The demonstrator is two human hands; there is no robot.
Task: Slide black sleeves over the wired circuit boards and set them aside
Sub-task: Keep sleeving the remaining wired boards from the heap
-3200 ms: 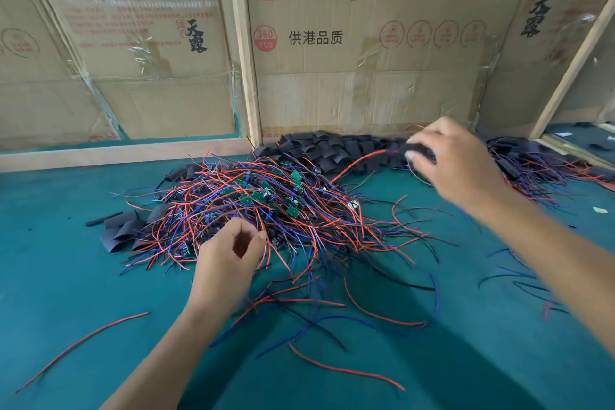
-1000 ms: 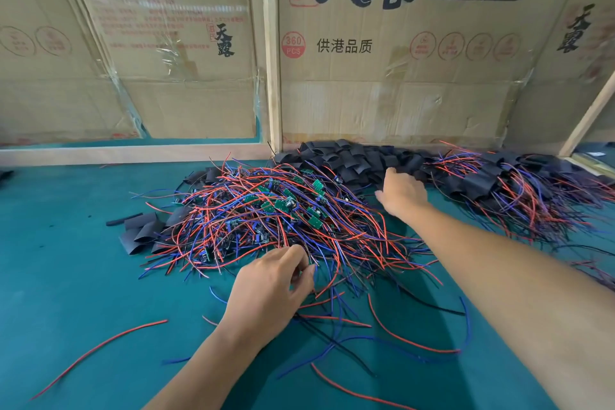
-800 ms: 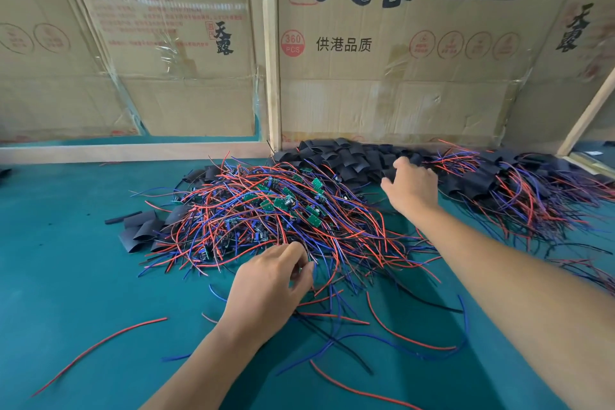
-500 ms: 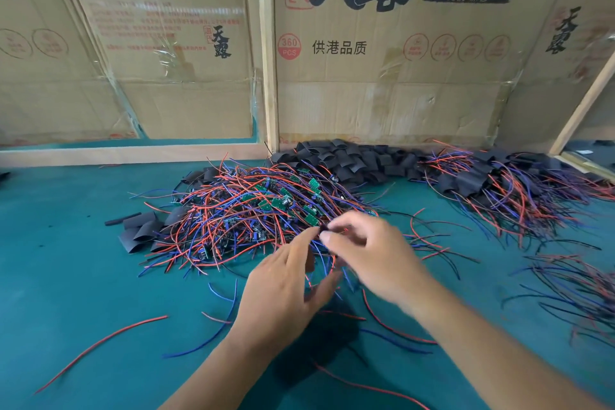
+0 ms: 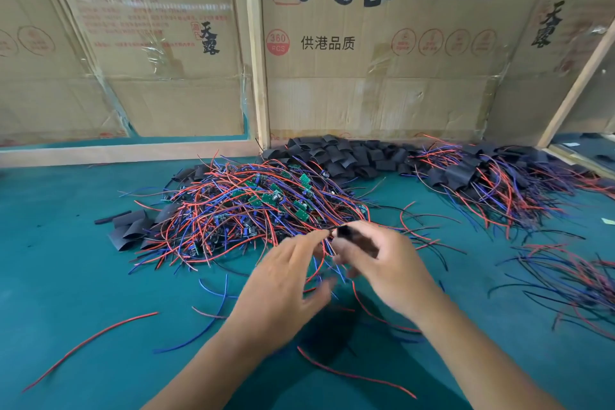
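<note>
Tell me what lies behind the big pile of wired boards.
Behind the wired boards lies a heap of black sleeves against the cardboard wall. A few sleeves poke out at its left edge. What lies under the pile is covered.

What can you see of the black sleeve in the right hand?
The black sleeve is a short, dark, matte tube, partly hidden and motion-blurred. The right hand pinches it at the fingertips just above the near edge of the wire pile. Red wires reach its open end from the left hand.

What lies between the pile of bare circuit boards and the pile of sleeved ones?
In the head view, mostly bare green table, crossed by a few stray wires.
</note>
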